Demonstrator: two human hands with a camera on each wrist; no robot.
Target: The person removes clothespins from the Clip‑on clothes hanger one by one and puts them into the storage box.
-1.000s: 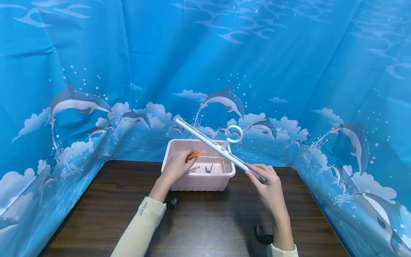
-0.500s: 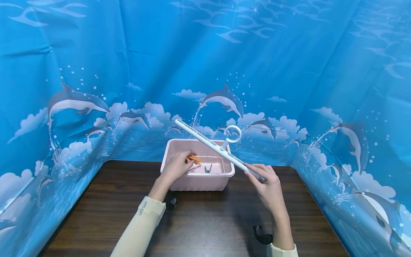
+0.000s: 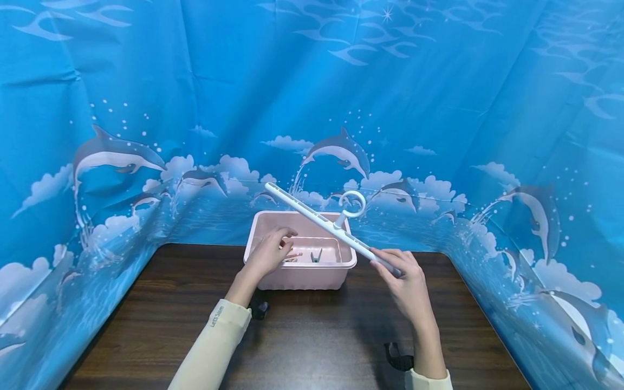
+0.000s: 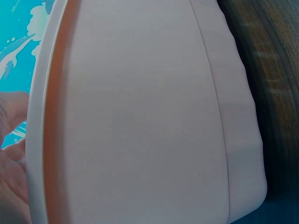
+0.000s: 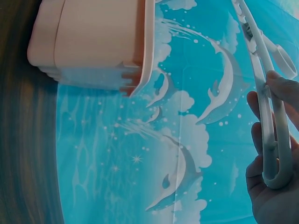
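My right hand (image 3: 407,279) grips the lower right end of a white plastic hanger (image 3: 317,218) with a round ring hook. The hanger slants up to the left across the pink bin (image 3: 302,279), and in the right wrist view its slotted bar (image 5: 265,109) lies between thumb and fingers. Over the bin's left side is my left hand (image 3: 270,250), fingers loosely bent and nothing showing between them. A small dark green clip (image 3: 316,255) stands spread on the bin floor, near some thin pinkish pieces (image 3: 293,257). Bin wall covers much of the left hand (image 4: 14,175) in the left wrist view.
The bin stands towards the back of a dark wooden table (image 3: 312,341). A blue dolphin-print curtain (image 3: 234,108) surrounds the table at the back and sides. Black straps (image 3: 398,358) hang by both wrists.
The left hand held something orange over the bin; now the orange is gone from its fingers, which have loosened. The right hand and hanger have barely moved.
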